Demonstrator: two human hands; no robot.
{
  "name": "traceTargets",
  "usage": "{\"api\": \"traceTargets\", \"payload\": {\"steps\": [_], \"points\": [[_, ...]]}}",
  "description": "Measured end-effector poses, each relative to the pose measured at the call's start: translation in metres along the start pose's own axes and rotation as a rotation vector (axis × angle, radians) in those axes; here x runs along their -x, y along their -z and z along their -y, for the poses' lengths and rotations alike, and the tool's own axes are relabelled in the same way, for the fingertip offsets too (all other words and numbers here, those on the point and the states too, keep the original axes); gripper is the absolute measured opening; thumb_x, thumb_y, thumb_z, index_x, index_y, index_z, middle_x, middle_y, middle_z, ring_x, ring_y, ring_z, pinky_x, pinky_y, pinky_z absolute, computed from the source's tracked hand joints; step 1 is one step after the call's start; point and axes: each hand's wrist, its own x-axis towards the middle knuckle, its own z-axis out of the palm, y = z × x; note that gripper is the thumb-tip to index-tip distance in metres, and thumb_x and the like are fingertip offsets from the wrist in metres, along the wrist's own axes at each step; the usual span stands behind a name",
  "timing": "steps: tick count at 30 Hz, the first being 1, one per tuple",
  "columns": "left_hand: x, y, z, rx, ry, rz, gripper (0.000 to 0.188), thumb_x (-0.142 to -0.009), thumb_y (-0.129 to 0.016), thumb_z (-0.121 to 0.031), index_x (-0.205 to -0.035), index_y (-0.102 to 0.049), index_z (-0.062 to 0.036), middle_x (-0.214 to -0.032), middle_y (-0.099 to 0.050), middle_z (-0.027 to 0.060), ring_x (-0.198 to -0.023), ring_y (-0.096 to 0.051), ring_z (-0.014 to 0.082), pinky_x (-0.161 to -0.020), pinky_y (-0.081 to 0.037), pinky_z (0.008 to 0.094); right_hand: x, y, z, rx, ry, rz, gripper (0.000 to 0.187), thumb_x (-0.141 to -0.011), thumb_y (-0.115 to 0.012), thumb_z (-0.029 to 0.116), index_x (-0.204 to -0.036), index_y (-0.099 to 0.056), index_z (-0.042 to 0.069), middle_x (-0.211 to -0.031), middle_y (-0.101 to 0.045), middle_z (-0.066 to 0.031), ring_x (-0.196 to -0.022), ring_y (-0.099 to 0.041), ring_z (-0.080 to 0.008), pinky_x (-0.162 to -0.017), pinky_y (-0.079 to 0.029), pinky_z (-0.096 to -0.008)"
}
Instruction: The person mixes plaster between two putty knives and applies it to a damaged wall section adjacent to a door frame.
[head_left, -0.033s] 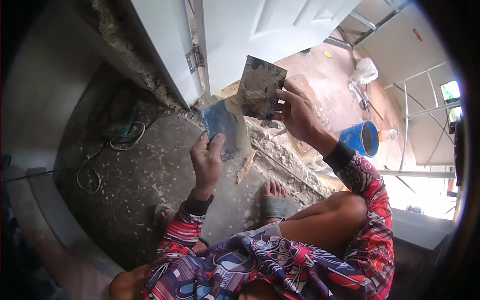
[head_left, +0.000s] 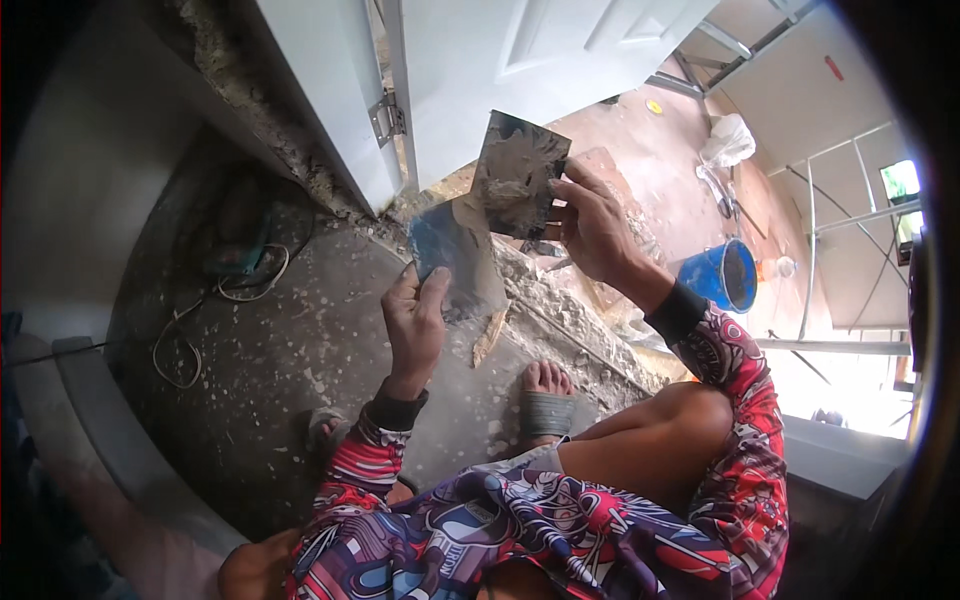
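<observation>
My left hand (head_left: 414, 318) pinches the lower edge of a bluish, thin flat scraper sheet (head_left: 440, 245) between thumb and fingers. Grey-beige putty smears its right side. In my right hand (head_left: 597, 228) is a dark square plate (head_left: 497, 205), gripped by its right edge. A thick patch of putty (head_left: 515, 172) covers much of the plate's face. The two pieces meet or overlap at the plate's lower left corner; whether they touch, I cannot tell. Both are held above the floor, in front of a white door frame (head_left: 345, 110).
A white panelled door (head_left: 470, 110) stands behind the plate. Broken concrete (head_left: 560, 310) runs along the threshold by my foot. At right is a blue bucket (head_left: 708, 277), with metal framing (head_left: 811, 250) beyond. A corded tool (head_left: 240, 258) lies left on the speckled floor (head_left: 270, 360).
The bluish sheet has turned slightly, its putty-smeared side showing a little more. The dark plate has shifted slightly left with my right hand. Both grips stay the same.
</observation>
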Motion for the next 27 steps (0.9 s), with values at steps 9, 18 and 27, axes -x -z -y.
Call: {"api": "traceTargets", "payload": {"steps": [9, 18, 27], "points": [[0.0, -0.031, 0.038, 0.553, 0.268, 0.007, 0.017, -0.095, -0.057, -0.005, -0.11, -0.064, -0.0013, -0.099, -0.067, 0.0023, -0.088, -0.062, 0.0124, -0.082, -0.05, 0.0292, 0.002, -0.011, -0.008, 0.643, 0.134, 0.096, 0.026, -0.099, -0.047, 0.012, -0.121, -0.057, 0.0, -0.083, -0.06, -0.0019, -0.069, -0.05, -0.0083, -0.062, -0.043, -0.0259], [-0.02, -0.035, 0.03, 0.803, 0.492, -0.014, 0.026, -0.096, -0.057, -0.011, -0.12, -0.06, -0.0014, -0.115, -0.067, 0.0099, -0.106, -0.066, 0.0252, -0.096, -0.051, 0.0415, -0.003, 0.016, -0.021, 0.891, 0.119, 0.278, 0.027, -0.096, -0.049, 0.012, -0.117, -0.058, -0.004, -0.081, -0.064, -0.0128, -0.072, -0.059, -0.0177, -0.064, -0.048, -0.0346], [-0.043, 0.004, -0.028, 0.522, -0.128, -0.125, 0.022, -0.095, -0.061, -0.009, -0.115, -0.059, 0.0004, -0.104, -0.067, 0.0081, -0.089, -0.067, 0.018, -0.075, -0.057, 0.0327, -0.001, 0.046, -0.03, 0.207, -0.268, 0.108, 0.035, -0.097, -0.042, 0.007, -0.13, -0.052, 0.002, -0.101, -0.065, -0.0076, -0.076, -0.068, -0.0163, -0.064, -0.058, -0.0296]]}}
